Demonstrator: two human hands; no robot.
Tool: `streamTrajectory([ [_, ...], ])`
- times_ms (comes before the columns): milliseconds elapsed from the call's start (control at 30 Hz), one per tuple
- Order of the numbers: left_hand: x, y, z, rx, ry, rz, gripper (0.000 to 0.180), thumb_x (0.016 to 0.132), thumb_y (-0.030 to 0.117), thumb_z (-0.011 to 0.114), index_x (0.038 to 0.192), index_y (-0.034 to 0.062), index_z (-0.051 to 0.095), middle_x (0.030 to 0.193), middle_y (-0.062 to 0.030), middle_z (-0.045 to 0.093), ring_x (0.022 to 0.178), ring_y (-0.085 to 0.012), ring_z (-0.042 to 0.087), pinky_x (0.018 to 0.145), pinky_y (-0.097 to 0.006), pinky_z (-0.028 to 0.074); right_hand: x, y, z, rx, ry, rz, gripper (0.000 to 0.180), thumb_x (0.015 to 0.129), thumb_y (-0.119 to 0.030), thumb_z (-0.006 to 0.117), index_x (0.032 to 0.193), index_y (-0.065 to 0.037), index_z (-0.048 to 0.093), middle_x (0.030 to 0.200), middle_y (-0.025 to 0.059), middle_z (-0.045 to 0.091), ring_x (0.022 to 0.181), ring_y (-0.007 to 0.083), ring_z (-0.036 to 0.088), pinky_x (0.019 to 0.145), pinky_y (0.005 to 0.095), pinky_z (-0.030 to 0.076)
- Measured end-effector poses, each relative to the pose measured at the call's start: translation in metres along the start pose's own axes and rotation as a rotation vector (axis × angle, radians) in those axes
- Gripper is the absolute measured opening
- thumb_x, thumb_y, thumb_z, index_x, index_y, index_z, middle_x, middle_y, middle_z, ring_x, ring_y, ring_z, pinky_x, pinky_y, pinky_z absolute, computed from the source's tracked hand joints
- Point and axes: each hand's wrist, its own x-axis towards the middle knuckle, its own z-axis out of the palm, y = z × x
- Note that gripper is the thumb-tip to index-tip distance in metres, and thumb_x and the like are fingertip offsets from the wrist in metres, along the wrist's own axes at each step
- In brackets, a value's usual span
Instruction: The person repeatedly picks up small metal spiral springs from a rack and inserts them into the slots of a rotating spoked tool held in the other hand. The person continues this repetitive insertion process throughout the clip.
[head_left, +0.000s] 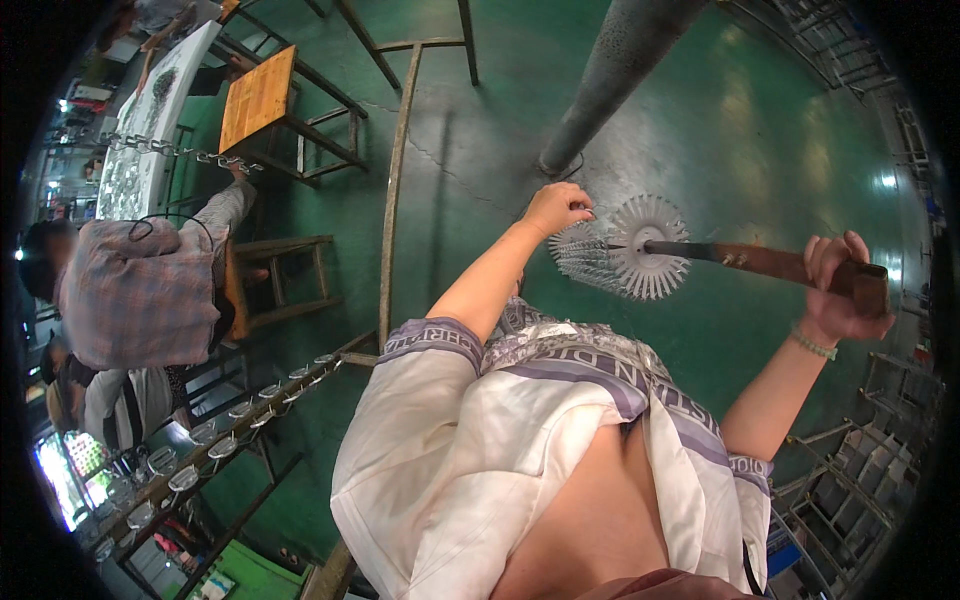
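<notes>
Right hand (840, 285) wrapped tight around the wooden handle (790, 265) of a spiked wheel tool (640, 248), held out level in front of the body, above the green floor (700, 130). Tool head: two white toothed discs side by side on a dark shaft, thin needles bridging them. Left hand (556, 208) on the near disc's upper edge, fingers curled and pinched at the needles; can't tell what's between the fingertips, if anything. Bead bracelet (813, 343) on right wrist. Grey pillar (610, 75) rises just behind the tool. Person in a checked shirt (140, 295) to the left by a wooden stool (262, 98). Long rack of small glass pieces (215, 440) runs lower left.
</notes>
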Motion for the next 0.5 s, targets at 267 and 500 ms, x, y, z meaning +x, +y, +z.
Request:
streamTrajectory([
  [267,-0.001,-0.009,0.031,0.079,-0.221,-0.096,0.02,0.065,0.028,0.073,0.08,0.0157,0.067,0.081,-0.0015,0.063,0.082,-0.023,0.06,0.07,-0.037,0.048,0.001,0.0,0.003,0.012,-0.029,0.019,0.107,0.062,-0.087,0.04,0.124,0.0,0.048,0.056,-0.001,0.04,0.049,0.0105,0.031,0.051,0.0277,0.025],
  [500,-0.003,-0.023,0.043,0.133,-0.237,-0.045,0.021,0.064,0.029,0.074,0.079,0.0153,0.067,0.079,-0.0021,0.063,0.079,-0.0237,0.06,0.067,-0.038,0.047,0.006,0.003,0.009,-0.006,-0.03,0.007,0.104,0.063,-0.086,0.039,0.121,-0.001,0.05,0.056,-0.001,0.04,0.048,0.01,0.031,0.05,0.027,0.025],
])
